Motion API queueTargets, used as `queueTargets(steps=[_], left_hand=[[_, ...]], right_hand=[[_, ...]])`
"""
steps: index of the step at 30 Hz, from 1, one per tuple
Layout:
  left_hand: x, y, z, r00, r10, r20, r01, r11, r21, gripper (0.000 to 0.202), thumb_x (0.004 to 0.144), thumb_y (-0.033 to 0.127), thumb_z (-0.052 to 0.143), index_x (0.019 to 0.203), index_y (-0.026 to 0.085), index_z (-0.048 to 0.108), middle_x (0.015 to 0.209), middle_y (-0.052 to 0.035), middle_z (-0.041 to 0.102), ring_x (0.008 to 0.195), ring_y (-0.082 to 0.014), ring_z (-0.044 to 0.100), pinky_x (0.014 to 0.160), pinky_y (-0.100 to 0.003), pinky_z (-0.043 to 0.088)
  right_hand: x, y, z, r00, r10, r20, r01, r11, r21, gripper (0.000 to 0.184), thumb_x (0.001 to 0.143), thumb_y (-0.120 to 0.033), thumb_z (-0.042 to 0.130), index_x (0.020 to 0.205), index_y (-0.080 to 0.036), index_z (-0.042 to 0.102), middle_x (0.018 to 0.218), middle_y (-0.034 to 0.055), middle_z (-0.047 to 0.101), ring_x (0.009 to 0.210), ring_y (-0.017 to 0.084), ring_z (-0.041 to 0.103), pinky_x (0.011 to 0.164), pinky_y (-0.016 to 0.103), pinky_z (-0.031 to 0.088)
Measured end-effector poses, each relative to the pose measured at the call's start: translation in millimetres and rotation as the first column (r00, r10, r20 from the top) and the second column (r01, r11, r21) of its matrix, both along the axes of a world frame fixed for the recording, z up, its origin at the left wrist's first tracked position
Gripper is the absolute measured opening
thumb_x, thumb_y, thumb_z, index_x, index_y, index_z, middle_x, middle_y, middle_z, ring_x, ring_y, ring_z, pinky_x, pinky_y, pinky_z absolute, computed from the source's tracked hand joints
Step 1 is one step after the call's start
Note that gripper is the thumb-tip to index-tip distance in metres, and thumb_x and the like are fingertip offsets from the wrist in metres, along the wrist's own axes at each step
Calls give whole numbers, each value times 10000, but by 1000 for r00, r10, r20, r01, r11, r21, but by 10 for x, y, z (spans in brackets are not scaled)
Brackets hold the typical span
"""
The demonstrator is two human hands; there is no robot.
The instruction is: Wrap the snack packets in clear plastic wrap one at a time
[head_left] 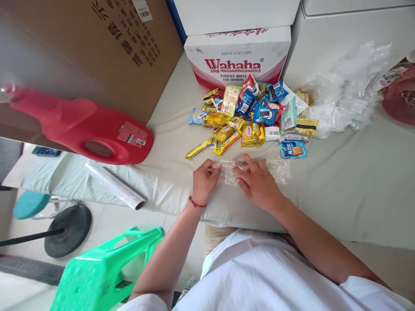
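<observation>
A clear plastic bag (281,170) lies flat along the front of the cloth-covered surface, with something partly dark and pinkish inside that I cannot make out. My left hand (204,183) pinches the bag's left end between thumb and fingers. Over the middle of the bag, my right hand (261,185) rests with its fingers apart, touching the plastic and hiding part of it. Just beyond both hands is a heap of wrapped snacks (256,112). A blue snack packet (293,149) and a thin yellow packet (198,149) lie closest to me.
Behind the snacks stands a white and red water carton (238,54). Crumpled clear plastic bags (348,99) are piled at right. On the left are a red jug (97,125), a roll of plastic film (115,185) and a large cardboard box (129,56). A green stool (94,263) stands below.
</observation>
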State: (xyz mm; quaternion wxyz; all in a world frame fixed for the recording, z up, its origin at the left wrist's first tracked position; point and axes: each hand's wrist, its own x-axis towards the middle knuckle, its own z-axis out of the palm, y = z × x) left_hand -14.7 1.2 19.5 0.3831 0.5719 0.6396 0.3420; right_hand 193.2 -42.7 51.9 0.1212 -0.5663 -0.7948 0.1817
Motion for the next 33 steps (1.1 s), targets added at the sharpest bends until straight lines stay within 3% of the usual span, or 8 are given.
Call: queueTargets(steps=[4,10,14,18,22,25,27,33], left_hand=[[175,28,212,935,81,346,-9,979,-204,337,775,402,745,692,241,461,493,94,494,394,-90,429,440,-229,329],[598,-21,345,841,21,541,120,967,-224,239,889,418,581,823,198,647,673,6,633,533,-134,586,515,-266,447],[717,-78,233,966,-213,149,217,976,-7,252,913,333,553,867,203,764,799,-43,635,767,-186,599,700,-326,511],[786,-151,150,947,-227,-230,247,967,65,246,927,284,583,1052,243,791,905,-55,610,802,-201,578,760,-356,506],[793,-158,98,912,-39,-409,106,984,141,612,806,420,778,1347,186,615,1190,-143,604,1103,-321,578,984,-493,482],[755,-128,33,874,3,-486,33,997,65,703,708,571,837,1240,166,618,1315,-212,551,1302,-434,458,1066,-634,401],[740,-116,-6,868,-24,-495,35,999,13,555,720,608,811,1042,186,648,1342,-216,538,1352,-454,413,1067,-655,391],[844,-194,112,913,-103,-395,121,992,20,368,744,448,791,841,230,511,946,-64,580,973,-282,590,884,-456,513]], right_hand=[[-108,30,14,999,-16,41,18,999,-46,408,1020,-310,524,1397,-288,677,1682,108,345,1237,354,541,1007,530,494],[-19,82,-75,978,-78,-192,58,993,-106,419,923,-216,626,1334,-144,662,1661,179,371,1355,355,494,1127,558,428],[213,105,-148,761,-170,-626,3,966,-259,694,935,-239,564,1595,-162,362,1453,184,587,1194,255,643,1005,449,544],[490,73,-148,575,-286,-767,108,955,-276,371,957,-348,555,1295,-225,647,1351,118,646,1026,209,699,846,356,595],[794,-6,-194,771,-379,-513,444,896,5,369,966,-381,563,1280,-216,664,1414,140,605,1198,287,606,981,453,542],[911,-56,-270,895,-429,-120,437,898,54,592,912,-410,652,1426,-126,575,1340,212,622,1238,384,525,1039,559,459],[894,-89,-286,923,-381,45,383,924,-24,444,921,-381,640,1299,-149,666,1193,185,661,1170,385,532,976,524,473],[716,-228,-140,904,-427,13,426,899,-100,199,949,-233,511,1036,-213,689,1105,124,661,873,254,614,727,342,460]])
